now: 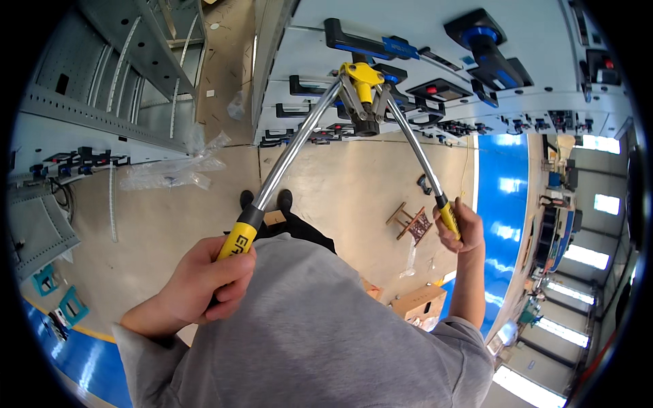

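Note:
I hold a large two-handled riveting tool (364,95) with chrome arms, a yellow head and yellow grips. My left hand (207,282) is closed around the left yellow grip (238,238). My right hand (459,228) grips the right handle's yellow end (449,216). The handles are spread wide apart. The tool's head presses against the front of a grey cabinet (306,47) fitted with black and blue handles and switches. My grey sweatshirt fills the lower middle of the view.
A grey metal rack frame (102,75) stands at left, with crumpled clear plastic wrap (173,170) on the tan floor. A small wooden stool (411,223) and a cardboard box (418,302) sit at right. Blue floor strips (503,197) run beside them.

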A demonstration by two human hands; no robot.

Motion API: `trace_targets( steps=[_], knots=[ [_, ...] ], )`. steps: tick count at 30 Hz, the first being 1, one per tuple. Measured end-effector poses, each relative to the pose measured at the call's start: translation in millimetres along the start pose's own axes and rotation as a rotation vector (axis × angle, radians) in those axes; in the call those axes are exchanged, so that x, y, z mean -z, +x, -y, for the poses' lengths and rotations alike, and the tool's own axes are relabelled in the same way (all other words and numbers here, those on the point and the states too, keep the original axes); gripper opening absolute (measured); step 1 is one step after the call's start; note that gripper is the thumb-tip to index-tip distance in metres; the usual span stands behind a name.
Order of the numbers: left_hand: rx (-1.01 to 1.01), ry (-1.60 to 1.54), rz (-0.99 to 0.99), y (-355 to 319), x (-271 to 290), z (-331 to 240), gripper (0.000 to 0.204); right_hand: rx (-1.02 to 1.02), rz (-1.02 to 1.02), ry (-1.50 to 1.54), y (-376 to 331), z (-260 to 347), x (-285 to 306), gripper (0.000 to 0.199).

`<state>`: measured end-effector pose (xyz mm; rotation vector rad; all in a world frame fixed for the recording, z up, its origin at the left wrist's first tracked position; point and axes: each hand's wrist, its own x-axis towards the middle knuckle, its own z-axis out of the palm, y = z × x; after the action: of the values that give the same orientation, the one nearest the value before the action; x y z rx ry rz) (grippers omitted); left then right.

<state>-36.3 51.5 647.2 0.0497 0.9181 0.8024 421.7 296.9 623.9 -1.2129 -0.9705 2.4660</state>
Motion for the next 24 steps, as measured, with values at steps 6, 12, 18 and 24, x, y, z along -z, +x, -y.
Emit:
trace_targets(
  steps=[6, 12, 18, 24],
  knots=[
    [-0.039, -0.052, -0.019, 9, -19, 19, 0.018, 0.009, -0.012, -0.023, -9, 21, -1, 0.046],
    [-0.094, -0.145, -0.103, 34, -58, 63, 0.015, -0.029, -0.005, 0.012, -19, 15, -14, 0.041],
    [-0.215, -0.205, -0.143, 84, -103, 110, 0.014, -0.046, -0.003, 0.071, -22, -34, -75, 0.042],
    [-0.351, -0.305, -0.167, 119, -151, 132, 0.019, 0.145, 0.05, 0.121, 2, -106, -128, 0.037]
  ],
)
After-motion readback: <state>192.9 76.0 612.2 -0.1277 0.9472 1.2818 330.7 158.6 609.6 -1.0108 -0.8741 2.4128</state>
